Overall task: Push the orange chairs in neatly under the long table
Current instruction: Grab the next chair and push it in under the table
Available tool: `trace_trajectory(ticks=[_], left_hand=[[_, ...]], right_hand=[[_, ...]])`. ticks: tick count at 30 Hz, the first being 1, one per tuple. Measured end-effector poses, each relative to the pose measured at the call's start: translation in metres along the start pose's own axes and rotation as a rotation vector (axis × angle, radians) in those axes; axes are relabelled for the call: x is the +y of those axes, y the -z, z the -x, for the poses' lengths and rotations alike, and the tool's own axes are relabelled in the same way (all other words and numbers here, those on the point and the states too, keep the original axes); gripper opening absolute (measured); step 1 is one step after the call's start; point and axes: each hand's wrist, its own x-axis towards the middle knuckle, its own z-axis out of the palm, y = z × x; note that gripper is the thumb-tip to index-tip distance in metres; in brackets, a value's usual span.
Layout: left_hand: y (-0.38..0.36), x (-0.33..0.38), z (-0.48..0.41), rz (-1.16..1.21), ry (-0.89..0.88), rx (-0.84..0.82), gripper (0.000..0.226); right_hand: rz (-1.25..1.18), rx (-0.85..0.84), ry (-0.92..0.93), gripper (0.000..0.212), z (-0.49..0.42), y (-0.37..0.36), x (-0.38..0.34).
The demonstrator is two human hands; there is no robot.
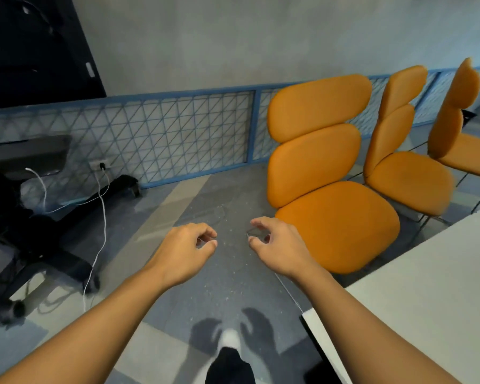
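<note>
Chairs [336,225]: orange
Table [427,286]: white
Railing [150,134]: blue, triangular lattice
Floor [233,273]: grey, speckled
Cable [105,214]: white

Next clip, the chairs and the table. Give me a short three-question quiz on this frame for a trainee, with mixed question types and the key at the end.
1. True or false: the nearest chair is already pushed in under the table.
2. How many orange chairs are in view? A) two B) three C) four
3. Fill the gap: the left hand and the right hand hold ____.
Key: 1 false, its seat stands out beside the table; 2 B, counting the middle chair and the far chair; 3 nothing.
</note>
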Motion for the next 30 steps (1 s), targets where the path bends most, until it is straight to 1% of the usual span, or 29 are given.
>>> trace_trajectory(ticks=[6,9,12,15,16,18,22,25,30], left_hand=[[0.008,-0.024,-0.129,-0.021,-0.032,-0.021,0.017],[0.012,-0.031,-0.21,-0.009,-0.032,-0.059,0.016],[0.018,-0.033,-0.277,-0.01,-0.05,-0.077,0.015],[0.025,-0.029,-0.335,0.0,-0.078,-0.07,0.015],[0.027,-0.028,-0.396,0.019,-0.103,-0.094,0.015],[0.029,-0.028,-0.428,0.007,-0.109,-0.127,0.015],[0.029,-0.034,-0.45,0.018,-0.108,-0.141,0.01],[0.028,-0.038,-0.507,0.013,-0.127,-0.176,0.008],[0.025,-0.047,-0.619,-0.033,-0.224,-0.21,0.01]], right_hand=[[0.053,0.033,-0.081,0.05,-0.121,0.009,0.024],[0.035,0.059,-0.14,0.048,-0.193,0.024,0.038],[0.036,0.075,-0.184,0.048,-0.246,0.042,0.05],[0.044,0.125,-0.217,0.048,-0.294,0.066,0.055],[0.02,0.171,-0.254,0.049,-0.342,0.083,0.066],[-0.014,0.231,-0.287,0.05,-0.368,0.097,0.07],[-0.09,0.344,-0.313,0.057,-0.384,0.113,0.074],[-0.142,0.408,-0.346,0.067,-0.422,0.135,0.078],[-0.207,0.525,-0.424,0.075,-0.497,0.171,0.078]])
